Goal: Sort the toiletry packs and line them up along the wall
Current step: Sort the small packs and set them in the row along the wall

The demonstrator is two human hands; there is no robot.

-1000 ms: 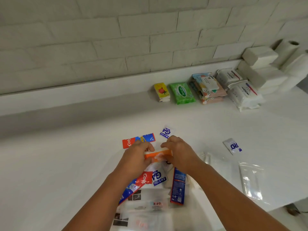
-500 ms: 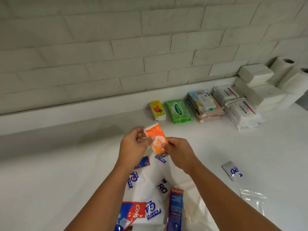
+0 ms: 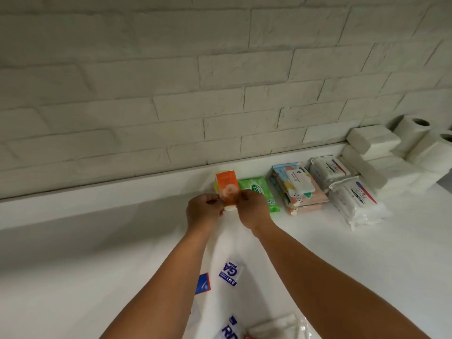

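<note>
Wall: the brick wall (image 3: 220, 94) runs across the far side, and our row sits at its foot.
Desk: the white desk (image 3: 73, 253) carries everything.
Row so far: from right to left stand toilet rolls (image 3: 413, 133), white tissue blocks (image 3: 371, 140), white wipes packs (image 3: 354, 199), a patterned stack (image 3: 298, 189) and a green wipes pack (image 3: 254, 187). We judge these sorted.
Grips: the left grip (image 3: 203, 212) pinches the near left corner of the orange pack (image 3: 226, 184), and the right grip (image 3: 252, 209) pinches its near right corner.
Orange pack: it is at the far left end of the row, just beside the green wipes pack and over a yellow pack (image 3: 215, 188). We cannot tell whether it has landed.
Left to do: blue-and-white sachets (image 3: 230, 274), a red-and-blue pack (image 3: 203, 283) and a clear bag (image 3: 281, 326) lie near us, well apart from the row. We judge the bulky goods done and the small ones waiting.
</note>
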